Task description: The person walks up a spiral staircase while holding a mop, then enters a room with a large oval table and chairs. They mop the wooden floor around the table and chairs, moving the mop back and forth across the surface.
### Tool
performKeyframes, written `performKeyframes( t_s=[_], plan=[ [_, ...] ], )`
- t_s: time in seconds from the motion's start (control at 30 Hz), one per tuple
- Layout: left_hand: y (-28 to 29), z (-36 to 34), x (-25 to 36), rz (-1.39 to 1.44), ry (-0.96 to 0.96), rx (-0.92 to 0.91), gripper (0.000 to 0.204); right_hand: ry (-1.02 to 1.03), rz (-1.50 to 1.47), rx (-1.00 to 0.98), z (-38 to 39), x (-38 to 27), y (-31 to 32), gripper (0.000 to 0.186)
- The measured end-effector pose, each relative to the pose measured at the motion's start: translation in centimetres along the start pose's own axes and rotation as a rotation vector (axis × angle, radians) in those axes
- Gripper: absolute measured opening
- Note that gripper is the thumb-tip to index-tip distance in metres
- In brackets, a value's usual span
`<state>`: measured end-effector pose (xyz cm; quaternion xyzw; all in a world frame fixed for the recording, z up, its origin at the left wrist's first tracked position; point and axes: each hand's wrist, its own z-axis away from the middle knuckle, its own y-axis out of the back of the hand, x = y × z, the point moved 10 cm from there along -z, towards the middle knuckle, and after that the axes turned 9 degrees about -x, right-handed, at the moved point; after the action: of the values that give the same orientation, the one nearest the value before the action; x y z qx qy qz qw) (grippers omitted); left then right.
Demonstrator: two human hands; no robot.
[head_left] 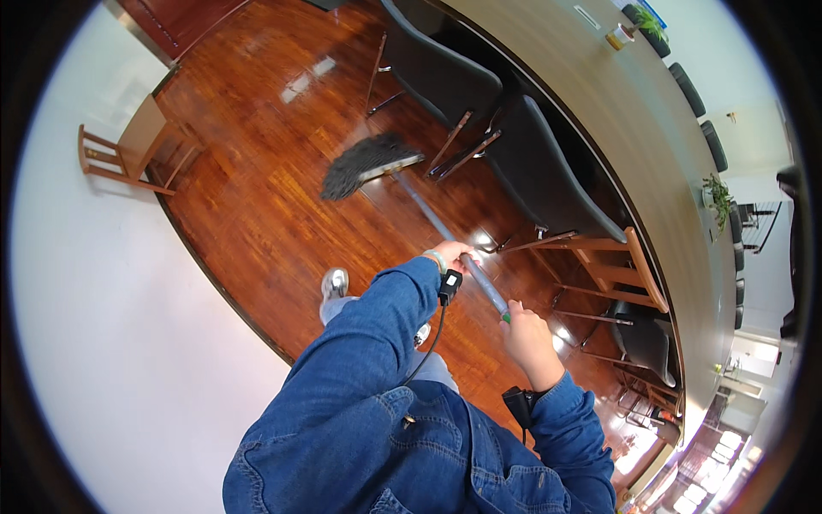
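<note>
A flat mop with a grey fringed head (364, 164) rests on the reddish wooden floor (257, 214), beside the legs of a dark chair. Its long grey pole (437, 224) slants back toward me. My left hand (457, 255) grips the pole partway along, a pale band on the wrist. At the pole's near end, where a green tip shows, my right hand (528, 336) is closed around it. Both sleeves are blue denim, each with a small black device at the wrist.
A long curved table (634, 146) runs along the right with dark chairs (548, 171) tucked under it and small potted plants on top. A wooden chair (128, 150) stands against the white wall (103, 343) at left. My shoe (335, 283) is on the floor.
</note>
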<state>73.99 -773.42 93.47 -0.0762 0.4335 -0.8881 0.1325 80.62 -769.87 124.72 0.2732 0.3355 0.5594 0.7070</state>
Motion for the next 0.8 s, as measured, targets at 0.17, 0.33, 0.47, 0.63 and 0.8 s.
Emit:
performKeyframes(
  t_s=[0.17,0.33,0.47,0.63,0.8],
  plan=[
    [1.4,1.7,6.3,-0.238,0.013,0.134,0.010,-0.017,-0.298,-0.126,-5.3,-5.2,-1.7,0.052],
    [4.5,0.8,16.3,-0.451,0.136,0.193,0.009,-0.132,-0.512,-0.031,-12.5,-11.5,-0.4,0.051],
    [5.6,-1.9,24.9,-0.572,0.175,0.166,0.028,-0.211,-0.584,0.055,-20.4,-14.2,0.7,0.052],
    [7.4,-4.2,29.1,-0.695,0.148,0.184,0.051,-0.295,-0.634,0.120,-25.7,-15.3,-1.7,0.059],
    [8.4,-4.2,28.4,-0.800,0.120,0.055,0.058,-0.321,-0.625,0.131,-30.9,-14.6,-6.9,0.056]
  ],
)
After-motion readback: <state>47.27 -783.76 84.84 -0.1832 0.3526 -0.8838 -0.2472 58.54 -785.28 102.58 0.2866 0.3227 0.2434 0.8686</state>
